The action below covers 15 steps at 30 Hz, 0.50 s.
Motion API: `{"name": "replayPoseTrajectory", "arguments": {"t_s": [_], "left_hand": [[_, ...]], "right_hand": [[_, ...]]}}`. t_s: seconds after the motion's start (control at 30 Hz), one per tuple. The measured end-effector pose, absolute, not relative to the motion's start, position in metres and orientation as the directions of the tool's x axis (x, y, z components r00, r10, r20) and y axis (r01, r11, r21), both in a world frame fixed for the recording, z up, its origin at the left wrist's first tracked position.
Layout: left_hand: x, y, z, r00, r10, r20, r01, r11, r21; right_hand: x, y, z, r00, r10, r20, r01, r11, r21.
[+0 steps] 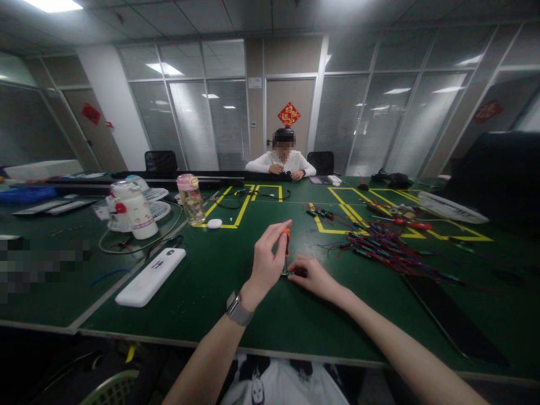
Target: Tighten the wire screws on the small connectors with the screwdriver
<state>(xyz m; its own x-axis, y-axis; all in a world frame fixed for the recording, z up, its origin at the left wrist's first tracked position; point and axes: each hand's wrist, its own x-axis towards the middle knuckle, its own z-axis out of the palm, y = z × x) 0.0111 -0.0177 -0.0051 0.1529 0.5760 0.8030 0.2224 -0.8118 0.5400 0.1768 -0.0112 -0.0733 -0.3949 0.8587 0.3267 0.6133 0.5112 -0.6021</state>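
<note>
Head view, green table [236,315].

Left hand [266,260], watch [237,307] on the wrist, is raised off the surface. Its fingers are closed round the orange handle of a screwdriver [287,241]. The tool stands close to upright, tip down.

The tip meets a small part [287,274] lying flat on the table, just in front of the person and between the two hands. The part is dark and too small to make out in detail.

Right hand [313,277] lies low on the table, just right of the part. Its fingertips are curled down and pinched on the part's edge, pinning it (the grip is narrow, the palm is off the surface).

Left of the hands is a white power bank [151,277], lying slantwise. Further back are a pink-lidded bottle [190,199] and a white jug [133,211].

To the right, well apart from the hands, is a tangle of red and blue wires [379,244]. Nearer the table edge lies a flat black slab [453,320].

Across the table sits another person [282,162] in white, both hands together on the far edge.
</note>
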Motion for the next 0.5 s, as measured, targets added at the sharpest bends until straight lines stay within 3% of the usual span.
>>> {"name": "replayPoseTrajectory", "arguments": {"t_s": [0.27,0.5], "left_hand": [[0.0108,-0.017,-0.0067,0.085,0.556,0.827,0.307,-0.804,0.51],[0.0121,-0.0181,-0.0062,0.174,0.583,0.794,0.192,-0.81,0.553]], "right_hand": [[0.1784,-0.0093,-0.0772,-0.399,0.855,0.332,0.604,0.517,-0.606],[0.1771,-0.0103,-0.0748,-0.395,0.86,0.323,0.611,0.508,-0.607]]}}
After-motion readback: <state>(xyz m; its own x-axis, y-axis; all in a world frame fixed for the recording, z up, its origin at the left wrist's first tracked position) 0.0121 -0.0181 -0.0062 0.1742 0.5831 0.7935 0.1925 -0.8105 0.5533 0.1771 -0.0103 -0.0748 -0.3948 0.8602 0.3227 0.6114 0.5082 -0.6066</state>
